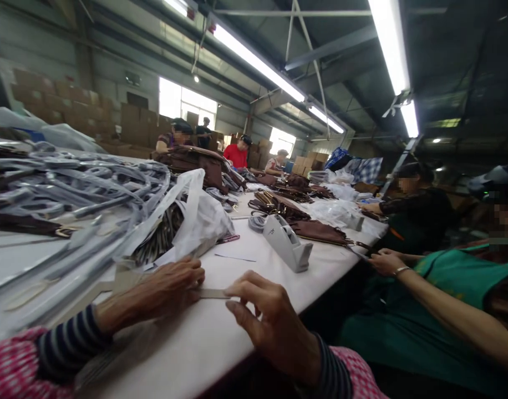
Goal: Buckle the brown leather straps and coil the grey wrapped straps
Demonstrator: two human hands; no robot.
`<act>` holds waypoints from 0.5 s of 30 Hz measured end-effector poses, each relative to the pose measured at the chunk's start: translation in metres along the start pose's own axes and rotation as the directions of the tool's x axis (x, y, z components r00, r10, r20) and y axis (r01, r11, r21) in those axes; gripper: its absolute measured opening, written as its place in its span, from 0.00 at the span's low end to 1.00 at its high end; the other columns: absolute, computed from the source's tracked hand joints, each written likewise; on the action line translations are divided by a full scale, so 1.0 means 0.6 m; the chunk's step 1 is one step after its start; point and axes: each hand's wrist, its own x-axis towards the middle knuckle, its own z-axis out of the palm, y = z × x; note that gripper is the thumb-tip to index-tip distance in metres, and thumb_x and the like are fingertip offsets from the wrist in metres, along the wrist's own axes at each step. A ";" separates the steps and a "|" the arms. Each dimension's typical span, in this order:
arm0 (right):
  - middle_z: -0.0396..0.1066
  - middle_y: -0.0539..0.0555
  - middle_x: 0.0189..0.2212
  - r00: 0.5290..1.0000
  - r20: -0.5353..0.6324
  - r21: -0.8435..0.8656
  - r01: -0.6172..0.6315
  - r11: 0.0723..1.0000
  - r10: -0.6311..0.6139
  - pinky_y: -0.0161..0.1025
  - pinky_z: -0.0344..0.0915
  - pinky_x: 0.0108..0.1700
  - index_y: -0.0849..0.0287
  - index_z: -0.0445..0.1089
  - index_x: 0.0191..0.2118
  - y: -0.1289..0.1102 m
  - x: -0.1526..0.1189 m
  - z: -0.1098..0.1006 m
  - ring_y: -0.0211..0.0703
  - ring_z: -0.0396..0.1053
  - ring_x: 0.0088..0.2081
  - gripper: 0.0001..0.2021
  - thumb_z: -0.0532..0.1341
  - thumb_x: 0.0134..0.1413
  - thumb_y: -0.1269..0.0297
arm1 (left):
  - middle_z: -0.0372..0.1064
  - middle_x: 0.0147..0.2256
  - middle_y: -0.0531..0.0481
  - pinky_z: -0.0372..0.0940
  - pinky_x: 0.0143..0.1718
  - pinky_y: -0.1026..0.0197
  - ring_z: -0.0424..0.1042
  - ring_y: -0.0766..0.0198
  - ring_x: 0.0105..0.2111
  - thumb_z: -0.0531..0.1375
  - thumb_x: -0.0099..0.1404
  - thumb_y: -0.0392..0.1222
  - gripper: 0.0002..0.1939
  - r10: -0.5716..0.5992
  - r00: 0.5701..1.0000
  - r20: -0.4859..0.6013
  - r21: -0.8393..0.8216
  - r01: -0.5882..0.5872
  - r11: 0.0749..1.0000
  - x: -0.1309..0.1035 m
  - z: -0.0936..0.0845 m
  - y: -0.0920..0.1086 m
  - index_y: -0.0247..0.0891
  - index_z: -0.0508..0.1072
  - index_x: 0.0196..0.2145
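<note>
A short, flat, light-coloured strip (213,293) lies level between my two hands, low over the white tabletop. My left hand (166,285) has its fingers curled together at the strip's left end, palm down. At the right end, my right hand (264,313) pinches the strip, its index finger on top and thumb just below. A grey tape dispenser (287,244) sits beyond my right hand. Past my left hand is a white plastic bag (204,219) with a bundle of thin pieces at its opening. A thin dark strip (235,257) lies between bag and dispenser.
Plastic-wrapped straps (91,183) are heaped on the left of the table (221,349). Brown leather pieces (316,230) and more plastic bags lie farther back. A person in green (453,288) works close on the right; other people are around the far end. Cartons stand behind.
</note>
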 end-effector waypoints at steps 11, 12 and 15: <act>0.73 0.49 0.31 0.992 0.120 -0.194 -0.020 0.981 0.044 0.38 0.60 0.39 0.58 0.76 0.32 0.101 0.093 0.086 0.43 0.69 0.37 0.05 0.65 0.56 0.74 | 0.73 0.33 0.49 0.57 0.34 0.58 0.68 0.57 0.32 0.57 0.68 0.37 0.05 -0.038 0.997 0.060 -0.164 0.048 0.985 0.014 -0.030 0.039 0.42 0.73 0.39; 0.73 0.49 0.30 0.993 0.105 -0.150 -0.036 0.988 0.052 0.38 0.59 0.38 0.58 0.76 0.30 0.104 0.093 0.075 0.42 0.69 0.35 0.06 0.65 0.57 0.74 | 0.73 0.33 0.49 0.57 0.34 0.59 0.69 0.57 0.32 0.60 0.66 0.38 0.05 -0.043 0.998 0.045 -0.185 0.050 0.981 0.015 -0.035 0.038 0.43 0.74 0.40; 0.72 0.49 0.26 0.992 0.035 -0.009 -0.118 0.993 0.119 0.37 0.58 0.35 0.58 0.76 0.26 0.114 0.090 0.040 0.41 0.68 0.32 0.08 0.65 0.56 0.71 | 0.73 0.29 0.51 0.57 0.32 0.61 0.68 0.60 0.29 0.61 0.66 0.41 0.05 -0.066 0.998 -0.006 -0.286 0.062 0.956 0.022 -0.046 0.029 0.42 0.78 0.36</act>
